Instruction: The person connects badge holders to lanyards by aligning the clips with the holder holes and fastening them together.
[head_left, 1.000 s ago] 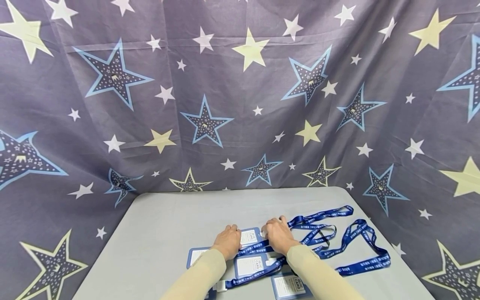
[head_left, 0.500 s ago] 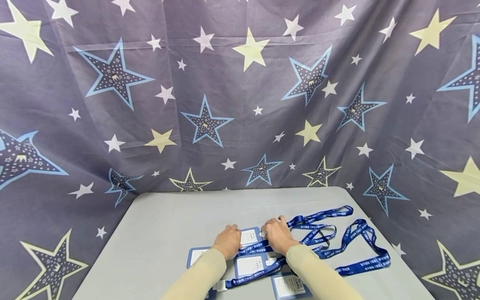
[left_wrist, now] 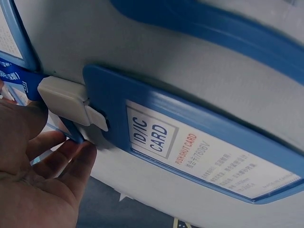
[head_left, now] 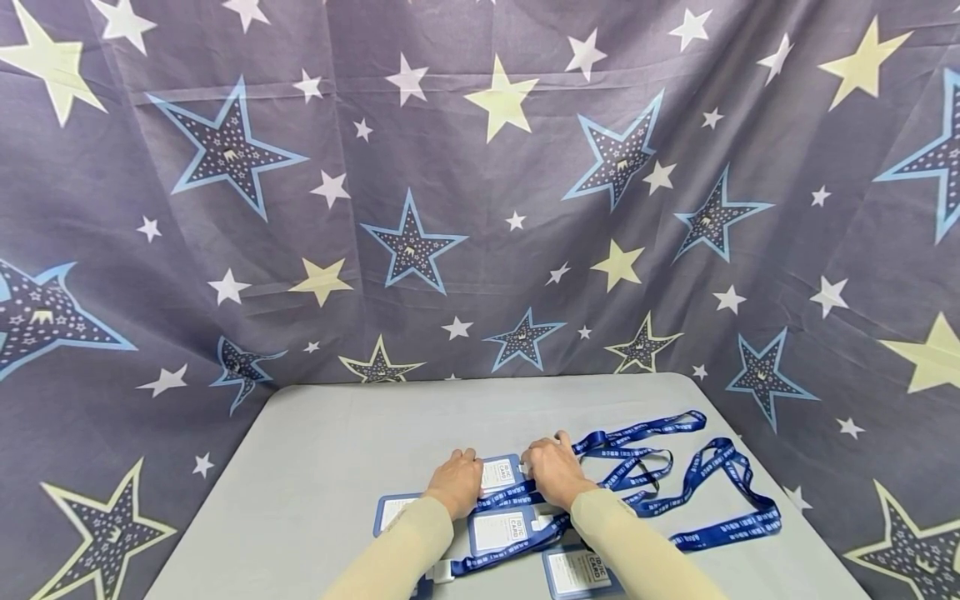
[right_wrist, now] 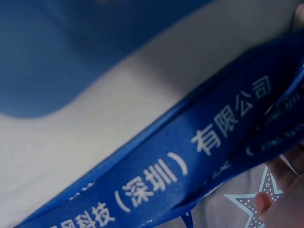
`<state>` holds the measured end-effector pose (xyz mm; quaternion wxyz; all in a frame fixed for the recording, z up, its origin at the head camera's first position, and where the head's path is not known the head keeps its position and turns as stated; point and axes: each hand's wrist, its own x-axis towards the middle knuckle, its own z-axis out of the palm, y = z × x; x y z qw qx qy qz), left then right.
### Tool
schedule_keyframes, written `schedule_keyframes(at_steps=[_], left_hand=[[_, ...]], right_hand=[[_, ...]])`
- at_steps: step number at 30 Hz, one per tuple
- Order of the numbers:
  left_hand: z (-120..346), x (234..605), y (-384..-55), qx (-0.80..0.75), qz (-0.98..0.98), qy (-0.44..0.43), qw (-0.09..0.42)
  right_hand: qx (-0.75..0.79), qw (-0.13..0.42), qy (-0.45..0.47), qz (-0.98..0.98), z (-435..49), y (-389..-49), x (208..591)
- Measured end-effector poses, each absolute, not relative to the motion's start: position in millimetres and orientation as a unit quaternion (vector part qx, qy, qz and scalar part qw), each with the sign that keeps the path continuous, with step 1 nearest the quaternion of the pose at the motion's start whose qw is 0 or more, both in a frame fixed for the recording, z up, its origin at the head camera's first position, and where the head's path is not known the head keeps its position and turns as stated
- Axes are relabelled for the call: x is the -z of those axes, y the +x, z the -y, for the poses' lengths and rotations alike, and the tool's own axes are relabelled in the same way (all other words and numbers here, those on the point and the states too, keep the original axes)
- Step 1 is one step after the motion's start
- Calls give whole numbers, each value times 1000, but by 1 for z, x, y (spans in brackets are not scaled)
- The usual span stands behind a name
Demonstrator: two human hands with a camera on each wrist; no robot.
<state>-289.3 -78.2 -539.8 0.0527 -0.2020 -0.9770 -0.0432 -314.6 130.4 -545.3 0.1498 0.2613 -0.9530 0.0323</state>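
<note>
My left hand grips the left end of the farthest blue ID card holder. In the left wrist view, its fingertips meet that holder's edge beside a white clip. That clip joins a blue lanyard to another card holder. My right hand curls over the farthest holder's right end, where its lanyard begins; its fingertips are mostly hidden. White-lettered lanyard fills much of the right wrist view, with part of the right hand behind it. A middle card holder lies just nearer.
One card holder lies left, partly under the left sleeve. Another holder sits at the near edge, beside the right sleeve. Looped lanyards spread over the right of the grey table. A star-patterned curtain surrounds the table.
The right hand has shifted very slightly left. The left hand, the card holders and the lanyards look the same.
</note>
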Motion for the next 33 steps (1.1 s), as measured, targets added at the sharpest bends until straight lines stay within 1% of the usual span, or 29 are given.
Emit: schedule_keyframes(at_steps=[21,33], left_hand=[[78,534,-285,27,977,-205,50],[79,536,-289,29,977,-205,50]], right_hand=[[-22,139,253,957,-128,-314,546],[-27,150,253,955,-129,-314,547]])
